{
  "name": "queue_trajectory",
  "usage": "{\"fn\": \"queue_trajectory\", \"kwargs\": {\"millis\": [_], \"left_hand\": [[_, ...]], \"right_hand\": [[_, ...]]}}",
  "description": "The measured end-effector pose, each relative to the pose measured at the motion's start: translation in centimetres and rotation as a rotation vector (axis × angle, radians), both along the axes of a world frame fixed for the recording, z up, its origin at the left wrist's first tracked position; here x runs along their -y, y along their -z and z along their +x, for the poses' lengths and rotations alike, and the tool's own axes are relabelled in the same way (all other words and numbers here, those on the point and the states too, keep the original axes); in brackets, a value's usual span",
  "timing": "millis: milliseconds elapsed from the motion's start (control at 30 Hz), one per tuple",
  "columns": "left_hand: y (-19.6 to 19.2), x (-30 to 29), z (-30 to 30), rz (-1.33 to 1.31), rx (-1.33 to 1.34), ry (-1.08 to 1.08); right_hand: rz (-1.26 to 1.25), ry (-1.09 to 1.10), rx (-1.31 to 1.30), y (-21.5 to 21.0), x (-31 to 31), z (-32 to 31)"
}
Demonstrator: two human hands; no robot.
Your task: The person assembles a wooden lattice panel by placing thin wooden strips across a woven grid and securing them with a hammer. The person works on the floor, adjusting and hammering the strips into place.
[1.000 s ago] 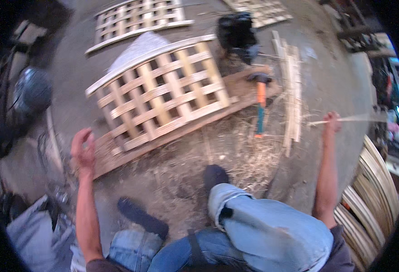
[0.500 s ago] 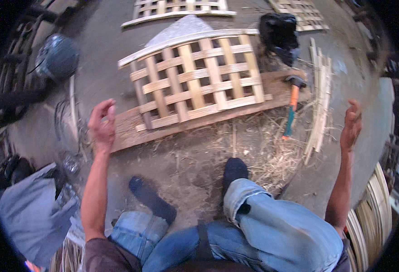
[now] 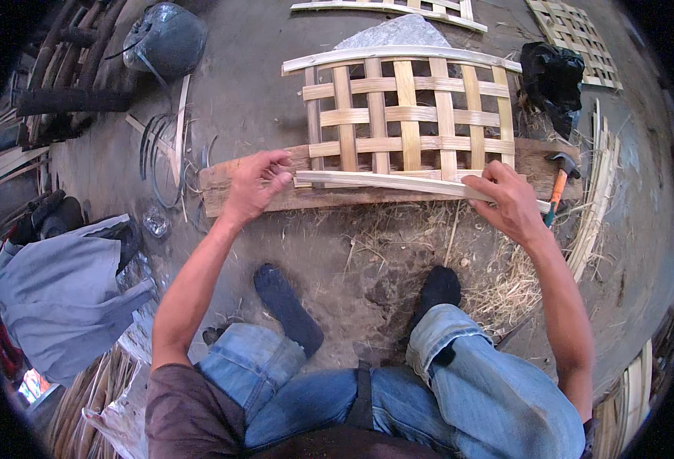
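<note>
A woven lattice panel of flat bamboo strips [image 3: 410,111] lies on a wooden plank [image 3: 222,187] in front of me. A long pale bamboo strip [image 3: 398,181] runs along the panel's near edge, its right end angled slightly toward me. My right hand [image 3: 509,200] is closed on this strip near its right end, thumb and fingers pinching it. My left hand [image 3: 259,183] is beside the strip's left end, fingers bent and thumb apart from them, with nothing visible between. A hammer [image 3: 559,183] with an orange and teal handle lies just right of my right hand.
A grey stone slab [image 3: 394,33] lies behind the panel, a black plastic bag [image 3: 551,80] at its right. Loose bamboo strips [image 3: 601,183] and shavings [image 3: 498,271] lie on the right. Farther off are another lattice panel [image 3: 574,38] and a rounded dark bundle [image 3: 165,42].
Both hands have come inward from wide apart to the panel's near edge. The right hand has taken hold of a bamboo strip now along that edge. The view has shifted left.
</note>
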State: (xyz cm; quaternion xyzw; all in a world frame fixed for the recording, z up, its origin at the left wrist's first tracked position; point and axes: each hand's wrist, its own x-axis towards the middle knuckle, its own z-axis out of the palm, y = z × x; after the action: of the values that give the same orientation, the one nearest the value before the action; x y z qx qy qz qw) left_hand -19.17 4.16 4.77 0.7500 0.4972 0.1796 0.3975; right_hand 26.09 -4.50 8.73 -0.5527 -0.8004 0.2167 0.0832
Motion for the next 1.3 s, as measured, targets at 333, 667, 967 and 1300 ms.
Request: {"fn": "queue_trajectory", "kwargs": {"millis": [333, 667, 967, 1300], "left_hand": [[1.9, 1.3, 0.1, 0.299, -0.187, 0.201], [2.3, 1.7, -0.1, 0.322, -0.116, 0.193], [2.0, 1.2, 0.5, 0.339, -0.137, 0.184], [1.9, 1.5, 0.7, 0.267, -0.075, 0.143]], "right_hand": [[0.291, 0.405, -0.033, 1.4, 2.2, 2.2], [0.017, 0.604, -0.163, 1.9, 5.9, 8.3], [-0.004, 0.602, -0.224, 3.9, 4.3, 8.6], [-0.003, 0.652, -0.288, 3.9, 3.4, 9.2]]}}
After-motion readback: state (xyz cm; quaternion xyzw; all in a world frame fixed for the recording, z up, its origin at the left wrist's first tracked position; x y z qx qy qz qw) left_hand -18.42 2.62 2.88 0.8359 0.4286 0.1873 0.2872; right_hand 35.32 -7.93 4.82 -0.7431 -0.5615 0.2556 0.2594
